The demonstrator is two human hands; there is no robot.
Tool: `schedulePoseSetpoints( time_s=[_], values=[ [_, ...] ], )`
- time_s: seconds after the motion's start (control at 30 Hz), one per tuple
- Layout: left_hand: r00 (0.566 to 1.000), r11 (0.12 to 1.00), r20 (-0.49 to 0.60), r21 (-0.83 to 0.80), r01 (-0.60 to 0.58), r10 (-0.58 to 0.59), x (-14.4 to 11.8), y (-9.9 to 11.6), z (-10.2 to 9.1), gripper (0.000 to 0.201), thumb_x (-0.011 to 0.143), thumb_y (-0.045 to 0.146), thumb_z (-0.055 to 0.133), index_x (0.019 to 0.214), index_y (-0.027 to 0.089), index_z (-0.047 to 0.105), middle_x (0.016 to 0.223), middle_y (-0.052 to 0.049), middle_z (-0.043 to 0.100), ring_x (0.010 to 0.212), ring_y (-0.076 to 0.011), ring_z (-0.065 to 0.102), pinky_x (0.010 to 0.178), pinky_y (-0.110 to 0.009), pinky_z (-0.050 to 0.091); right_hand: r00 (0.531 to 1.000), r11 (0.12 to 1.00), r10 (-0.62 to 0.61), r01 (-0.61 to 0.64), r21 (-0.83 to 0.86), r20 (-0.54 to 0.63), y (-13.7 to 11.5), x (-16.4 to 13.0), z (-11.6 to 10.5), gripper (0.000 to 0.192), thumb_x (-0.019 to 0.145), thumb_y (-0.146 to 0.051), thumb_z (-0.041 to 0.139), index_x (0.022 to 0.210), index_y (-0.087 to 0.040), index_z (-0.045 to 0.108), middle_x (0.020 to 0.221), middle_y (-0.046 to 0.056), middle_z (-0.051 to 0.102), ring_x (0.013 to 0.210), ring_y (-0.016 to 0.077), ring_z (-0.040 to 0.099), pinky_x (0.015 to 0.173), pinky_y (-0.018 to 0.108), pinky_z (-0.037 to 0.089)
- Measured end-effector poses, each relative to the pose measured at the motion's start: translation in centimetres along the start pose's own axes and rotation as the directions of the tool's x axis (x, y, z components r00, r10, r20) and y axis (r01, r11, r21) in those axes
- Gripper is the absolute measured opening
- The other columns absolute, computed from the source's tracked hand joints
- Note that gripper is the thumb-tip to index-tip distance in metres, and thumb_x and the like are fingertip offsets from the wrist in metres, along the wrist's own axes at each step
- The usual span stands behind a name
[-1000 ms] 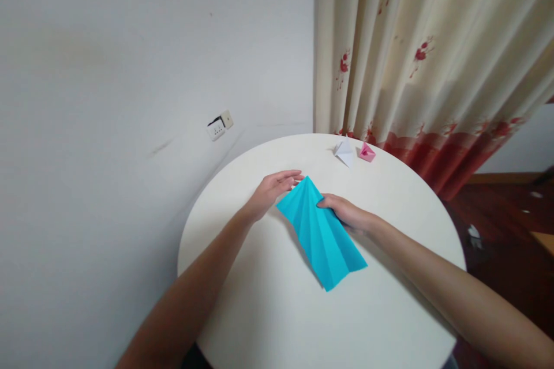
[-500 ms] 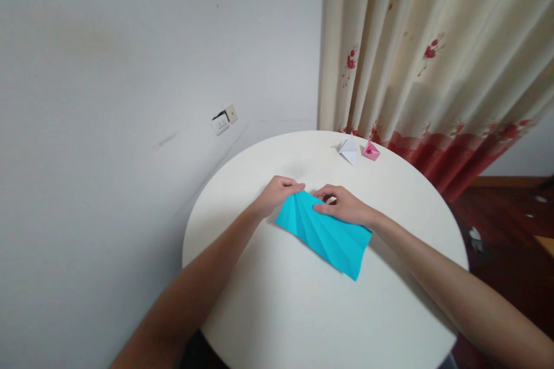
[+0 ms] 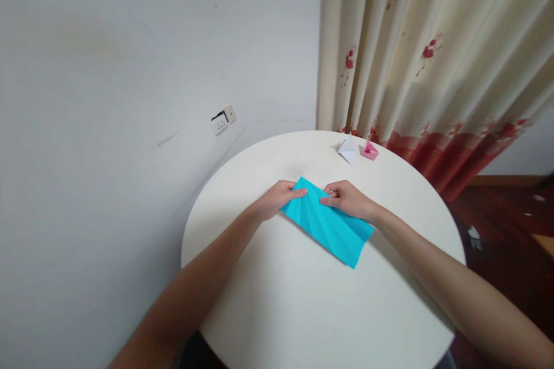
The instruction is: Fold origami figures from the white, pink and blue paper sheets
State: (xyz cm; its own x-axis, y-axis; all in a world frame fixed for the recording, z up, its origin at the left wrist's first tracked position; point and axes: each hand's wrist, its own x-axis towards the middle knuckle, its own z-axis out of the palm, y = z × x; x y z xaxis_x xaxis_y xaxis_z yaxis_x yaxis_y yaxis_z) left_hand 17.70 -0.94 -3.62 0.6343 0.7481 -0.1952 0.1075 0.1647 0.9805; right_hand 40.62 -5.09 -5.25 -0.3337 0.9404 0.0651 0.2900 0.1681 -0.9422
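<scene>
A creased sheet of turquoise paper (image 3: 329, 225) slants over the table, its fold lines fanning out from the upper left. At its left end, my left hand (image 3: 279, 197) pinches it, thumb on top and the other fingers behind. My right hand (image 3: 348, 199) grips the upper long edge near the middle, thumb over the front and fingers curled behind. The fingertips behind the paper are partly hidden. The lower right corner seems to stand slightly off the tabletop.
The round white table (image 3: 259, 311) reaches close to the wall on the left. Toward its far edge are a folded white paper piece (image 3: 347, 150) and a small pink folded paper piece (image 3: 370, 150). Behind hangs a floral curtain (image 3: 407, 69); a wall socket (image 3: 219, 124) is at left.
The left hand has shifted from the paper's top corner to its left edge, and that corner now shows. The right hand has moved slightly right and up, still gripping the paper.
</scene>
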Motion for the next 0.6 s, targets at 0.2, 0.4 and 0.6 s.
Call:
schedulePoseSetpoints(
  time_s=[0.2, 0.4, 0.6],
  values=[
    [0.984, 0.98, -0.174, 0.199, -0.003, 0.039, 1.0, -1.8, -0.4, 0.046, 0.067, 0.054, 0.076, 0.085, 0.012, 0.072, 0.075, -0.006, 0.072, 0.072, -0.0235, 0.068, 0.064, -0.033, 0.053, 0.977, 0.993, 0.114, -0.118, 0.013, 0.179, 2.0, 0.3, -1.1, 0.027, 0.07, -0.041, 0.072, 0.077, -0.016, 0.065, 0.063, -0.003, 0.062, 0.053, 0.0116, 0.051, 0.05, 0.023, 0.039],
    [0.905, 0.675, -0.269, 0.737, -0.028, 0.331, 1.9, -3.0, -1.5, 0.036, 0.082, 0.032, 0.063, 0.113, 0.014, 0.067, 0.093, -0.008, 0.071, 0.085, -0.0242, 0.068, 0.077, -0.035, 0.053, 0.999, 0.892, -0.025, 0.013, -0.452, -0.02, 3.6, 1.1, -1.3, 0.016, 0.081, -0.029, 0.059, 0.073, -0.018, 0.067, 0.07, 0.001, 0.065, 0.067, 0.0169, 0.057, 0.064, 0.028, 0.042],
    [0.865, 0.15, 0.079, 0.973, -0.174, 0.495, 2.0, -3.9, 1.0, 0.043, 0.095, 0.023, 0.041, 0.137, 0.02, 0.05, 0.141, -0.01, 0.052, 0.133, -0.0223, 0.045, 0.114, -0.038, 0.03, 0.992, 0.698, -0.033, -0.063, -0.713, -0.12, 3.0, 1.2, 0.5, 0.02, 0.089, -0.03, 0.058, 0.103, -0.024, 0.07, 0.101, 0.007, 0.073, 0.094, 0.0239, 0.064, 0.079, 0.031, 0.043]
  ],
)
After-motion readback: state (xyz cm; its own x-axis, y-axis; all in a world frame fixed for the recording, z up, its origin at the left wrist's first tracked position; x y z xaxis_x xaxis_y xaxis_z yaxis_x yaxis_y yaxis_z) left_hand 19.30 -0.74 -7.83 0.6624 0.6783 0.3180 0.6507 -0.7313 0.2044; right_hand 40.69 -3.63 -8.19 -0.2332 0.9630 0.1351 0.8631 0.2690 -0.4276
